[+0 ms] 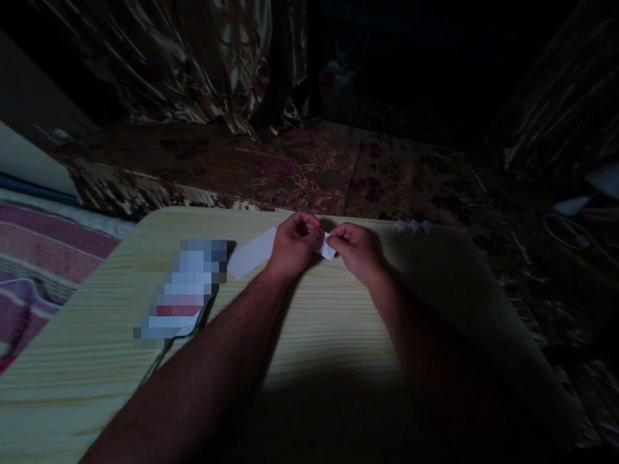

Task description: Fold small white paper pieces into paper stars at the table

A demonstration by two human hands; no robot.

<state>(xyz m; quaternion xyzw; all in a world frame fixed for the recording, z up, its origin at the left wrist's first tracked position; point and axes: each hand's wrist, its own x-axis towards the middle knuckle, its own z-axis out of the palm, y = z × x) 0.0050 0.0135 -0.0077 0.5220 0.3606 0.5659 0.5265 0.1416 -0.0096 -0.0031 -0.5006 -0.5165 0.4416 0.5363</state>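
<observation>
A small piece of folded white paper (327, 249) is held between my two hands above the far part of the wooden table. My left hand (294, 243) pinches its left side, with the fingers curled and partly hiding it. My right hand (356, 250) grips the right end between thumb and forefinger. Beside my left hand, on its left, lies a flat white strip of paper (251, 254). Three small folded paper stars (413, 228) sit in a row near the far edge, to the right of my right hand.
A phone-like device (186, 283), pixelated, lies at the left of the table (333, 335), with a cable running towards me. Behind the table is a ledge with patterned cloth (309, 164) under curtains (232, 58). Striped bedding (43, 251) is at the left. The right side is dark.
</observation>
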